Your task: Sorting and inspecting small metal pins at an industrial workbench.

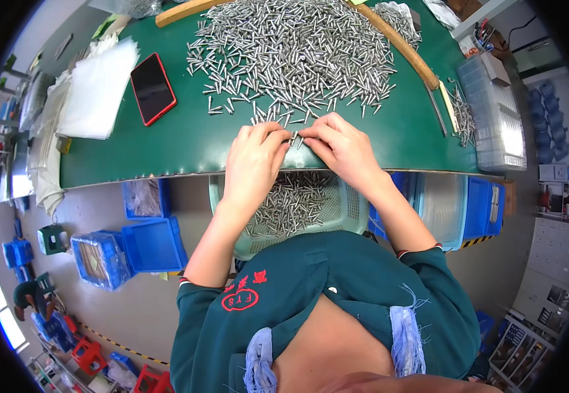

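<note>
A wide heap of small silver metal pins [291,56] covers the far middle of the green table. At its near edge my left hand [257,154] and my right hand [341,145] almost meet, fingertips facing each other. Thumb and fingers of each hand are pinched on a small metal pin [294,137] or two between them; the exact grip is partly hidden by the fingers. Below the table's front edge, a pale green basket [353,213] holds many more of the same pins [288,203].
Wooden bars [406,52] border the heap. A red-cased phone [153,88] and white sheets [98,92] lie to the left. Clear plastic boxes [494,118] stand at the right edge, near a small pile of pins [460,116]. Blue crates [155,245] sit on the floor.
</note>
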